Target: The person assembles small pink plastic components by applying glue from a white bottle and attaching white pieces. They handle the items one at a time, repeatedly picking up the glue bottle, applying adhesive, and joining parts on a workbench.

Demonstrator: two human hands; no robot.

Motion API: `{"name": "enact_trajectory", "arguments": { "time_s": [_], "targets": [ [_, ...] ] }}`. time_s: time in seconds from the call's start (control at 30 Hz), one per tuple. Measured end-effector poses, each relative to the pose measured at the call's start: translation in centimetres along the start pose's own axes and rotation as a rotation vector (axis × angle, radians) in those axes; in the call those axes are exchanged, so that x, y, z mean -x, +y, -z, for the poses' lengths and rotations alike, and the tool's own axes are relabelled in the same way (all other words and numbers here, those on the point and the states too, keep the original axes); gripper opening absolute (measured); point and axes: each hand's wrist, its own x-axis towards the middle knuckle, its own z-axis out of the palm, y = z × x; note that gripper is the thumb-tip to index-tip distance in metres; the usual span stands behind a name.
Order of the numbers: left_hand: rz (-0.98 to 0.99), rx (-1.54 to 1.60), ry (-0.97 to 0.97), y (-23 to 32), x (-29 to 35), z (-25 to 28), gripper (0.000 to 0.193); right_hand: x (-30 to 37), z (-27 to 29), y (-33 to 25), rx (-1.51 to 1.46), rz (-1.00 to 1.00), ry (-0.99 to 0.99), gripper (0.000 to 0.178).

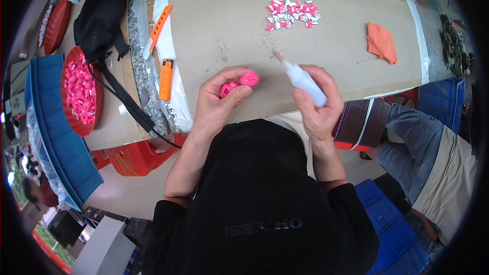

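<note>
Over the table's near edge, my left hand is closed around small bright pink pieces. One rounded pink piece sticks up between thumb and forefinger, and another pink piece shows against the fingers. My right hand grips a white squeeze bottle, tilted with its thin brownish tip toward the upper left. The tip is apart from the pink pieces. Farther back on the table lies a loose pile of small pink and white pieces.
At the left stand a red tray of pink pieces, an orange lighter, an orange-handled cutter and a black bag. An orange cloth lies at the right. Blue crates and another seated person are on my right.
</note>
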Motion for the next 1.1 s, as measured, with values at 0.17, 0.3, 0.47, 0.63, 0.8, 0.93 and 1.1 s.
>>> {"name": "enact_trajectory", "arguments": {
  "time_s": [0.17,0.3,0.47,0.63,0.8,0.93,1.1],
  "targets": [
    [-0.029,0.018,0.014,0.1,0.0,-0.2,0.024,-0.1,1.7,-1.4,0.164,0.172,-0.117,0.034],
    [-0.046,0.005,0.011,0.0,0.0,-0.1,0.023,0.0,1.4,-1.8,0.229,0.186,-0.167,0.033],
    [-0.063,0.007,-0.004,-0.1,-0.1,0.1,0.023,0.2,1.1,-1.8,0.267,0.157,-0.189,0.031],
    [-0.069,-0.007,-0.011,-0.1,-0.1,0.1,0.022,0.1,0.8,-1.7,0.266,0.149,-0.19,0.029],
    [-0.071,-0.019,-0.022,-0.1,0.0,0.1,0.022,0.1,0.8,-1.7,0.269,0.124,-0.181,0.028],
    [-0.072,-0.035,-0.015,0.0,-0.1,0.0,0.021,0.2,0.8,-1.7,0.261,0.104,-0.175,0.028],
    [-0.071,-0.009,-0.013,0.1,0.0,0.1,0.024,0.2,0.9,-1.8,0.263,0.119,-0.201,0.028]
  ]
}}
